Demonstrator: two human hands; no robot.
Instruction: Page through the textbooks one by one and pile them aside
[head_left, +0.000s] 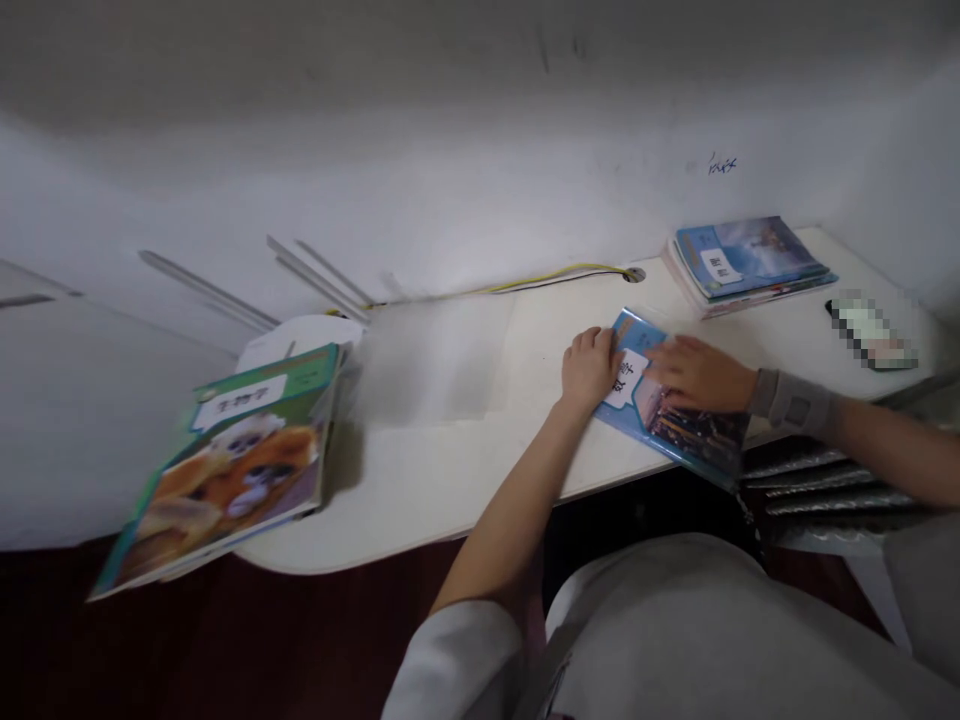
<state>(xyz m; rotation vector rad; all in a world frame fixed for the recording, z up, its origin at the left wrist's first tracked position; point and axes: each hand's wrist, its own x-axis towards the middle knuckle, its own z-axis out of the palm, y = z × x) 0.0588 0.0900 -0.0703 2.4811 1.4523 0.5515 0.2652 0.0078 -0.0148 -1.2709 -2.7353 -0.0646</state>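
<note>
A blue-covered book (697, 435) with a white title label and a city picture lies slanted across the table's front edge. My left hand (590, 368) rests at its left edge, the fingers bent and close together; whether they grip the edge is hard to tell. My right hand (697, 373), with a grey band on the wrist, lies over the cover, its fingers spread and slightly blurred. A clear plastic sheet (427, 360) is on the white table to the left of my hands.
A stack of books (754, 255) stands at the back right, beside a phone (870, 330). Books with a monkey cover (232, 460) overhang the table's (405, 500) left end. Yellow and black cables (555, 277) run along the wall to a hole.
</note>
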